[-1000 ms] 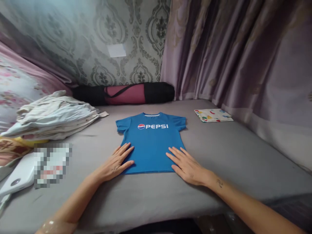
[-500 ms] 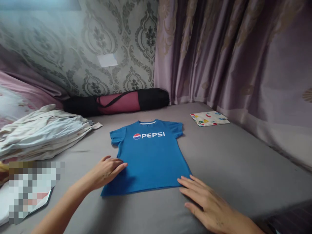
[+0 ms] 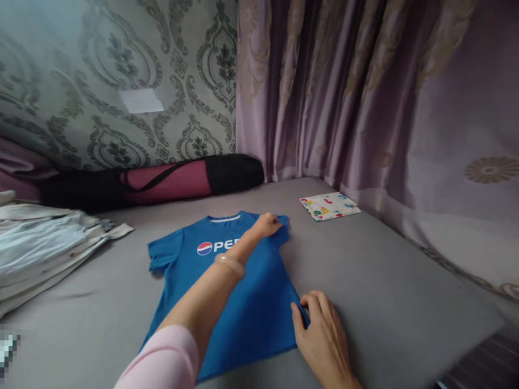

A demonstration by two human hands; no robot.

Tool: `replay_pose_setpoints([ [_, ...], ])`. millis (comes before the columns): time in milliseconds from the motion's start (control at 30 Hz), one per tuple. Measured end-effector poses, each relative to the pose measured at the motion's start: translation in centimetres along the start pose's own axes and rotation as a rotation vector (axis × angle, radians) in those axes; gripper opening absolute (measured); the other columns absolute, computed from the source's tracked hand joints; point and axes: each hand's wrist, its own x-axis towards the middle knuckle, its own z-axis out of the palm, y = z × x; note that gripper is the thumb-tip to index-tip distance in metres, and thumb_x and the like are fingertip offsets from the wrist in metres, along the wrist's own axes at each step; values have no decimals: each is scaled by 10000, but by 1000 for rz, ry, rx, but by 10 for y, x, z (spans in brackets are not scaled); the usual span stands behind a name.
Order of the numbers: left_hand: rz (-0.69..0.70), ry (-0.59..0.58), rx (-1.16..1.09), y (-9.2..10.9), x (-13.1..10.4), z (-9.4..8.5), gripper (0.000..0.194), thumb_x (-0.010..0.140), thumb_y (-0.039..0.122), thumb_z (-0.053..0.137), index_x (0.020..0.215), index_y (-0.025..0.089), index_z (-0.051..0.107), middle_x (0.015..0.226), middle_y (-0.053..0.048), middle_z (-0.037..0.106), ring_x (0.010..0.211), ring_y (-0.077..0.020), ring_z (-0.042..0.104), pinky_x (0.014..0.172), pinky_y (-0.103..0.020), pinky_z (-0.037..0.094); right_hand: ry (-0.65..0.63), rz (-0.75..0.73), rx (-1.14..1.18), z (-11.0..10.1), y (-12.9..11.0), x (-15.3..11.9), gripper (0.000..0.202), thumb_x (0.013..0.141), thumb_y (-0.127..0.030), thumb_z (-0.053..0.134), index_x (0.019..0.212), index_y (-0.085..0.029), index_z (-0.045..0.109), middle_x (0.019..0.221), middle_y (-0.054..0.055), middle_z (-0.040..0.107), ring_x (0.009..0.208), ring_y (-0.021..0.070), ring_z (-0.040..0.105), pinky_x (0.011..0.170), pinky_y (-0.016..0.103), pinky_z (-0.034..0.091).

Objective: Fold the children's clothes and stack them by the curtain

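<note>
A blue T-shirt (image 3: 251, 324) with a Pepsi logo lies spread flat, its collar away from me. My left hand (image 3: 270, 224) reaches across the chest to the shirt's right shoulder, hiding part of the lettering under its forearm. Its fingers are bent together on the cloth beside the right sleeve, the tips partly hidden. At the lower right side edge, my right hand (image 3: 322, 329) has its thumb and curled fingers around the fabric near the hem, with a bit of blue showing between them.
The shirt lies on a grey sheet (image 3: 389, 281). A folded patterned cloth (image 3: 329, 206) is at the back right. Piled pale clothes (image 3: 44, 243) lie on the left. A black and maroon long bag (image 3: 170, 182) rests along the wall, and purple curtains (image 3: 324, 97) hang behind.
My left hand has moved from the shirt's lower left edge across to its right shoulder. My right hand's spread fingers have curled in on the right side edge. The view has shifted right.
</note>
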Motion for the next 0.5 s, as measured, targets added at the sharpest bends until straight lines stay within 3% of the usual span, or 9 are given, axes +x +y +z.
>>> replay_pose_setpoints([
  [100,-180,71,33,24,25,19,480,866,496,520,1074,91,672,1140,-210,645,1041,-301,621,852,-335,481,20,12,6,0,-1,1,262,949,-420,431,785,-227,497,806,38,549,707,191,570,672,331,433],
  [233,-372,129,94,38,39,37,760,733,650,606,1234,79,574,1281,-240,528,1176,-340,529,930,-361,460,35,19,-2,1,0,2,317,955,-456,394,733,-236,448,763,34,524,674,192,555,647,335,431],
  [300,-361,132,93,41,43,43,740,740,579,642,1269,71,541,1302,-242,502,1202,-341,500,945,-369,454,68,23,3,2,1,2,324,958,-475,365,765,-232,460,800,51,541,694,197,570,647,334,445],
  [400,-323,108,41,42,46,45,468,832,344,592,1220,83,581,1283,-242,514,1202,-324,504,956,-375,446,109,16,6,3,3,3,334,960,-491,333,846,-222,494,875,79,570,722,201,596,639,326,465],
  [500,-276,68,-27,39,48,40,331,845,153,513,1144,67,626,1241,-277,537,1195,-344,517,958,-417,438,35,-14,14,0,3,7,289,956,-434,355,787,-238,483,814,56,575,672,186,597,619,310,470],
])
